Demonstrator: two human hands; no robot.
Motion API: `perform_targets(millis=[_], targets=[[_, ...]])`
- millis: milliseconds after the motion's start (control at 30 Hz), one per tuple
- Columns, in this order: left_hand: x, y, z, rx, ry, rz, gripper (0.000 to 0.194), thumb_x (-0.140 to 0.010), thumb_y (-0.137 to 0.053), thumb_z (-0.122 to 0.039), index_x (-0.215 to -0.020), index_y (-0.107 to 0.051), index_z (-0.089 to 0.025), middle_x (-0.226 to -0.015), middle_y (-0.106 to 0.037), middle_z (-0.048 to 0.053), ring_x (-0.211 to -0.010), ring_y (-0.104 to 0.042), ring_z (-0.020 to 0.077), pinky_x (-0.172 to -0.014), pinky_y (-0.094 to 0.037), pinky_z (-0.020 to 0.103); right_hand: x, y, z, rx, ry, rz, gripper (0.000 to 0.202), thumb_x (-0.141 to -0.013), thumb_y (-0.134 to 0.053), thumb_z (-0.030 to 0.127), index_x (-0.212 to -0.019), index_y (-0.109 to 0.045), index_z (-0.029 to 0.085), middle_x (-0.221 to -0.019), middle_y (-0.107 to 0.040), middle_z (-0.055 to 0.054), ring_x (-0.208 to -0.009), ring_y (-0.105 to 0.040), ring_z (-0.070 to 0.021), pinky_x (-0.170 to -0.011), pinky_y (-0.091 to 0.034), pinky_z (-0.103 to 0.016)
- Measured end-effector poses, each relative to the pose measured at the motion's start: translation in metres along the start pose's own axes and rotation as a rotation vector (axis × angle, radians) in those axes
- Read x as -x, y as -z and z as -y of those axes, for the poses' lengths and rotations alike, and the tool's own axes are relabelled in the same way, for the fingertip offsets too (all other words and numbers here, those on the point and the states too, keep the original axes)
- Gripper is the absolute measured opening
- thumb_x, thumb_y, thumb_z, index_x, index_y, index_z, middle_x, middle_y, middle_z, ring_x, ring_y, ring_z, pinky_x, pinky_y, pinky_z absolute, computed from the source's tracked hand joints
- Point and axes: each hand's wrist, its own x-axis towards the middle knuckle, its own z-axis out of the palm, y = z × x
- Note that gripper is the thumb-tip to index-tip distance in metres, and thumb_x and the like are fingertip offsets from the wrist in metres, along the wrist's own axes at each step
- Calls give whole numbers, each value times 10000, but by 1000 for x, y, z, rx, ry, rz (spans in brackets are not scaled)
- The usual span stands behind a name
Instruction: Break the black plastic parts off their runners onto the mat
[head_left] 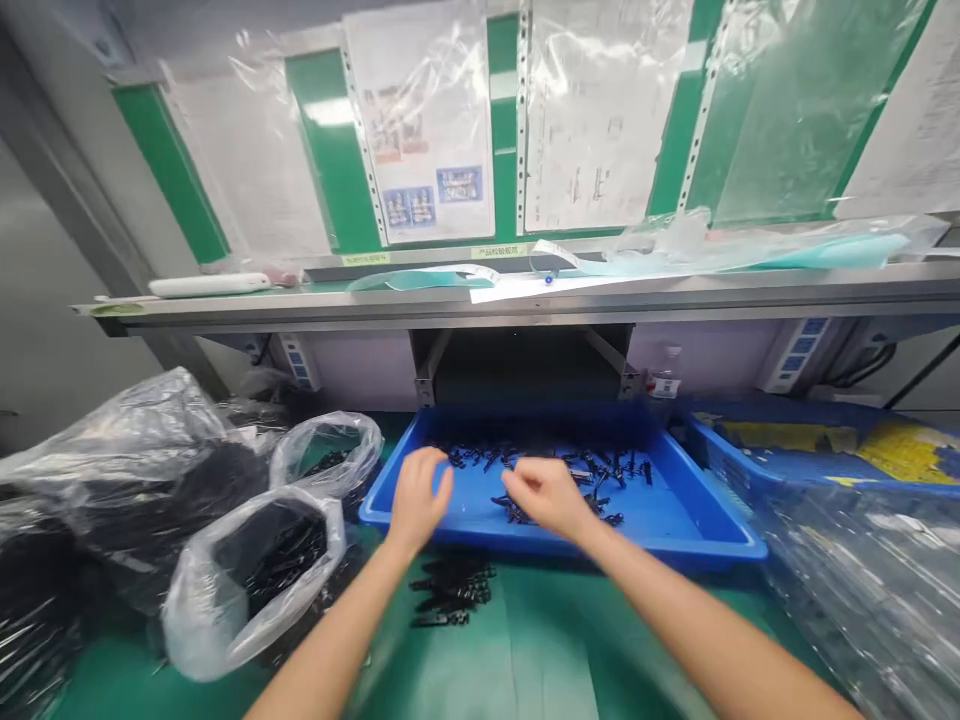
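My left hand point(420, 497) is over the near left part of a blue tray point(701, 535). Its fingers curl away from me and the thumb stands beside them; whatever they grip is hidden. To its right, my right hand point(551, 495) is closed in a pinch above the same tray, and I cannot make out what lies in the fingers. Small black parts point(619, 468) are scattered on the tray floor behind and around both hands. Nearer to me, a small group of black parts point(454, 590) lies in a rough row on the green mat point(517, 650).
Left stand open clear plastic bags point(199, 620) holding black parts, and a larger bag point(142, 450). Right are another blue tray point(720, 465) with yellow patches and stacked clear plastic trays point(862, 590). A shelf point(337, 312) crosses above, before a dark chute point(525, 365).
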Motion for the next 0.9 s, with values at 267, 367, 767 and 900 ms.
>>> perform_targets(millis=[267,367,767,900], targets=[[-98,-68,53,-83,298,482,720,-559,-686,-375,-1154,-422,-66,-1094,-478,233,-1013,-469,369,-781,-434,432,-87,55,-129,405,-277,212,138,-766,-559,172,-889,-593,118,-916,-578,-91,-858,-532,-212,-762,-403,-333],[-107,-77,54,-88,275,648,936,-458,-747,-413,-1251,-340,-128,-1246,-350,241,-1123,-344,417,-837,-377,495,-100,43,-155,410,-219,369,371,-748,-636,266,-1075,-532,126,-1150,-475,-125,-1058,-440,-238,-902,-345,-377],[-134,-109,-25,77,-36,991,699,-619,-691,-319,-1224,-368,-183,-1074,-547,87,-965,-524,242,-795,-426,311,-112,18,-156,442,-175,678,272,-785,-626,258,-1014,-543,138,-981,-550,-68,-884,-531,-192,-796,-437,-356],[-115,-91,-56,105,-155,946,282,-776,-525,-167,-1056,-491,-147,-995,-553,55,-905,-525,175,-782,-427,321,-88,44,-142,518,-211,651,138,-839,-557,237,-929,-556,132,-900,-548,-46,-826,-532,-167,-773,-446,-344]])
